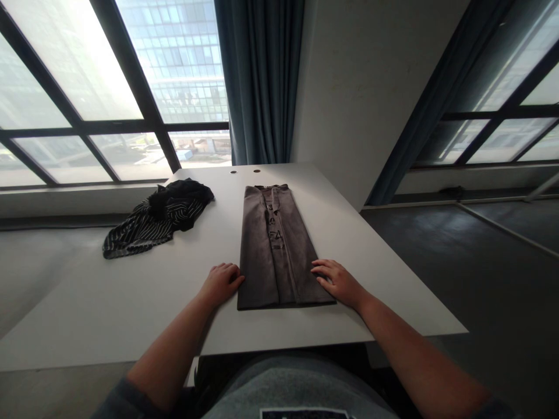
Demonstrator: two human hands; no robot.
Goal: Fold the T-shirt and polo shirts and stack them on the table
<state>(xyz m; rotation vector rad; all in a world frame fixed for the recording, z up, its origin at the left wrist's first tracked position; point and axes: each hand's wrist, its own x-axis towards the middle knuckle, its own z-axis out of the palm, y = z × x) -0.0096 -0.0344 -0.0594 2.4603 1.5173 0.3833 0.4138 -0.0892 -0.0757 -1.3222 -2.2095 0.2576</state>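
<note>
A long, narrow folded garment of dark grey-brown fabric (pixel 275 262) lies lengthwise on the white table (pixel 109 297), with dark printed characters along its centre. My left hand (pixel 220 285) rests flat against its left edge near the lower end, fingers together and not gripping. My right hand (pixel 338 283) lies on the lower right corner of the fabric, its fingers slightly spread and not pinching. A crumpled black garment with white stripes (pixel 157 218) sits to the far left, well away from both hands.
The table's near edge runs just in front of my body, and its far end has two round holes (pixel 244 171). Large windows (pixel 109 99) and dark blue curtains (pixel 259 81) stand behind it. A dark floor (pixel 458 291) lies to the right.
</note>
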